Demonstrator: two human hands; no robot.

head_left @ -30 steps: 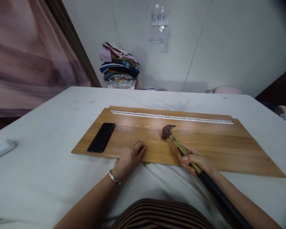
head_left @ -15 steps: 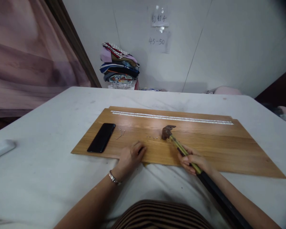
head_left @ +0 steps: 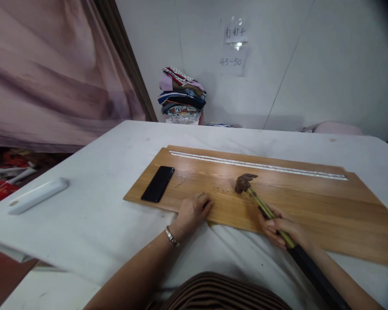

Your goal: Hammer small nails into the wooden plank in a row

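My right hand (head_left: pixel 280 226) is closed round the handle of a claw hammer (head_left: pixel 265 207). The rusty hammer head (head_left: pixel 244 183) is low over a wooden board (head_left: pixel 287 193), claw to the far right; I cannot tell whether it touches the wood. Just left of the head, several small nail heads (head_left: pixel 227 190) stand in a row in the board. My left hand (head_left: pixel 194 211) rests on the board's near edge with its fingers curled in, and nothing shows in it. A few loose nails (head_left: pixel 181 181) lie beyond it, beside a black phone (head_left: pixel 158 184).
Two pale marked strips (head_left: pixel 255 165) run along the board's far side. The board lies on a white-covered table (head_left: pixel 93 172). A white plastic object (head_left: pixel 39 196) is at the left. Folded clothes (head_left: pixel 183 97) are stacked by the wall, near a pink curtain (head_left: pixel 51 64).
My view has turned left, so everything sits further right and more of the table's left side shows. Both hands and the hammer keep nearly the same places on the board.
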